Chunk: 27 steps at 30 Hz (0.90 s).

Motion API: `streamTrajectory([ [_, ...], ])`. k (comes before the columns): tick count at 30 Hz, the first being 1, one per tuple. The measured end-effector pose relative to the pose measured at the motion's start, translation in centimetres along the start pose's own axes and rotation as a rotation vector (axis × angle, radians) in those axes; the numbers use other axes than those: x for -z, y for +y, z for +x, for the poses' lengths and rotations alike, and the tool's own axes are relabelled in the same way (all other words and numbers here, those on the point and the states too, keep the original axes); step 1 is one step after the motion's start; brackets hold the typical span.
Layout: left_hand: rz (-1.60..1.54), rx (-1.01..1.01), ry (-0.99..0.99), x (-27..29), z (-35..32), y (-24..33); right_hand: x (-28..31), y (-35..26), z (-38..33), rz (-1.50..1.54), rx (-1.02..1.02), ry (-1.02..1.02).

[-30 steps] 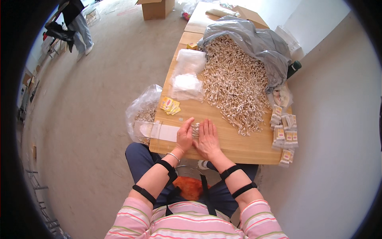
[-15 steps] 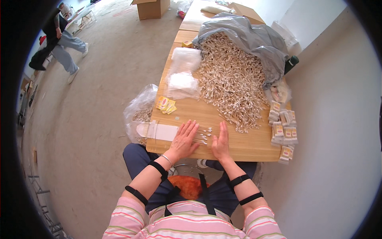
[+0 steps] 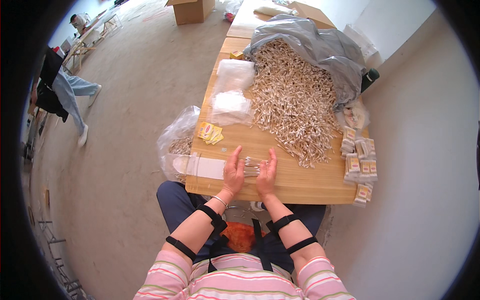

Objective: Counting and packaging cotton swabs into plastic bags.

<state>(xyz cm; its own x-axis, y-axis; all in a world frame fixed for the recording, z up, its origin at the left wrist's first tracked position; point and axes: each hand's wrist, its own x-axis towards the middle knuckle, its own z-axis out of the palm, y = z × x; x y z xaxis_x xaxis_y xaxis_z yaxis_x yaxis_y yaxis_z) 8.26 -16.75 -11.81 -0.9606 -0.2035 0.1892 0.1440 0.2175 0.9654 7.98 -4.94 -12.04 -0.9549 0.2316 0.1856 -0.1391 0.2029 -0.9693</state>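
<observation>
A small row of cotton swabs [image 3: 252, 167] lies on the wooden table, roughly side by side, between my two hands. My left hand [image 3: 233, 172] stands on edge at their left ends, fingers stretched up and away from me. Facing it, my right hand [image 3: 267, 174] is upright at the right ends, its fingers also extended. Both palms appear to touch the swab tips. Left of my left hand lies a flat white strip [image 3: 211, 168] with a clear plastic bag [image 3: 182, 163] at its far left end. Farther back, a large heap of loose cotton swabs [image 3: 295, 100] spills from a grey plastic bag [image 3: 312, 42].
Yellow cards [image 3: 210, 133] and clear plastic sleeves [image 3: 231, 102] lie at the table's left side. Filled swab packs [image 3: 352, 165] line the right edge near the wall. A clear sack of swabs [image 3: 175, 142] stands beside the table. A person [image 3: 67, 90] walks at far left.
My left hand has turned from lying flat over the swabs to standing on edge at their left. My right hand moved left, and the swabs sit closer together. The walking person came nearer.
</observation>
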Motion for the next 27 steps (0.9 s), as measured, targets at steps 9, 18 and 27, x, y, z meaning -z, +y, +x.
streamTrajectory([
  [9,-0.406,0.226,0.083,-0.8,-0.1,0.0,-0.6,0.0,0.5,0.074,0.011,0.001],
  [18,-0.565,0.228,0.1,-0.5,0.1,-0.6,0.6,-0.6,0.2,-0.43,0.284,-0.339],
  [27,-0.444,0.217,0.018,-0.2,0.1,-0.3,-0.5,-0.7,-0.2,-0.066,0.056,-0.222],
])
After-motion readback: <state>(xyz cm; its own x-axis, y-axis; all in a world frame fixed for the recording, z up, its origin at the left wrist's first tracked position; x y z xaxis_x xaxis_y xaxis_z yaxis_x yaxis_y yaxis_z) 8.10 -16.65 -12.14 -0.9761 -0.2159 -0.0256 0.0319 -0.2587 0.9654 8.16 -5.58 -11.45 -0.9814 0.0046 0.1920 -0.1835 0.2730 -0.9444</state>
